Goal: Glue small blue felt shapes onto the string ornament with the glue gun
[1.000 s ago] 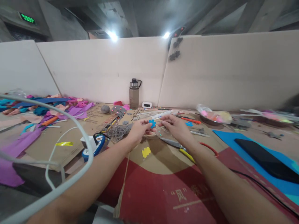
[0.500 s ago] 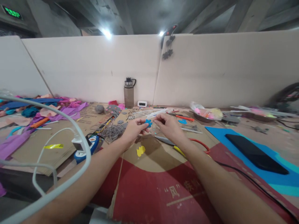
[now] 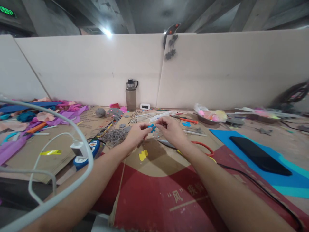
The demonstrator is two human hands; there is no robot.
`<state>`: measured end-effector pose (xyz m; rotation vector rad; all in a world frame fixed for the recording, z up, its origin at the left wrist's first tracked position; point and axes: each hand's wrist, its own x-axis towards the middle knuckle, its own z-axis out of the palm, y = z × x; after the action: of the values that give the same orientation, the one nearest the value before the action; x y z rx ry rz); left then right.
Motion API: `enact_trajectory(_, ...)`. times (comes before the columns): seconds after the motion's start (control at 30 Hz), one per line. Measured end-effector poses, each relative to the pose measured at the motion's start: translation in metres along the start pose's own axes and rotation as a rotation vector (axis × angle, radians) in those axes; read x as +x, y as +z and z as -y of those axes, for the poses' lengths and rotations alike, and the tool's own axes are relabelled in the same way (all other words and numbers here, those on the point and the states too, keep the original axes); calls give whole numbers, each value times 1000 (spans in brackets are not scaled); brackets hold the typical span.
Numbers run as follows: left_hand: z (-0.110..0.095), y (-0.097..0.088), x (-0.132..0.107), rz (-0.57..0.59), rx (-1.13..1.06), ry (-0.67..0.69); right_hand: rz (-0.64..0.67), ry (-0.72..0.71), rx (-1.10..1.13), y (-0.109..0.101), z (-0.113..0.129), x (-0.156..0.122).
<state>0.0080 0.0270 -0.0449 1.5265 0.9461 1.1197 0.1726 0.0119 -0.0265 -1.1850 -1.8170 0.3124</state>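
Between the thumb and fingers of my left hand (image 3: 137,133) is a small blue flower-shaped cutout (image 3: 153,129). My right hand (image 3: 170,129) is closed in a pinch right at the cutout's upper right edge. Whatever its fingertips hold is too small to make out. Below my hands a yellow cutout (image 3: 143,155) lies on the cardboard (image 3: 166,161). Under my right wrist are scissors with red-orange and yellow handles (image 3: 205,147), partly hidden by the forearm. Another blue cutout (image 3: 186,124) lies beyond my right hand.
Grey cord (image 3: 116,137) is heaped left of my hands. A bottle (image 3: 131,96) stands against the white partition. A black phone (image 3: 259,154) rests on blue sheets at right. A white cable (image 3: 82,138) loops across the left foreground, near a charger on a blue power strip (image 3: 93,151).
My right fingertips have come closer to the blue cutout, closing the gap to it. The cutout has tilted in my left hand. The whole view has shifted slightly.
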Motion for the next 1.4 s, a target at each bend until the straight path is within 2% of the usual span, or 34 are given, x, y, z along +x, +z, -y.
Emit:
enact_trajectory(0.17,-6,1,-2,-20,-10,-52,8,-6,-6,2,-1,0)
enact_trajectory(0.37,-13,4,-3,-29,-218,-153,-47,18,27,3,-4,2)
enact_trajectory(0.6,-9,0,-1,40,-280,-159,-91,203,335,23,-12,1)
enact_trajectory(0.73,-5,2,1,82,-319,-168,-123,272,502,34,-11,-2)
enact_trajectory(0.83,-4,4,1,76,-361,-164,-144,295,541,36,-8,-4)
enact_trajectory(1.1,-15,6,-1,35,-486,-290,-149,159,364,31,3,-9)
enact_trajectory(1.3,-12,0,4,-25,-569,-283,-138,-163,61,23,8,-11)
enact_trajectory(1.4,-11,-3,6,-79,-544,-241,-114,-238,-24,21,9,-12)
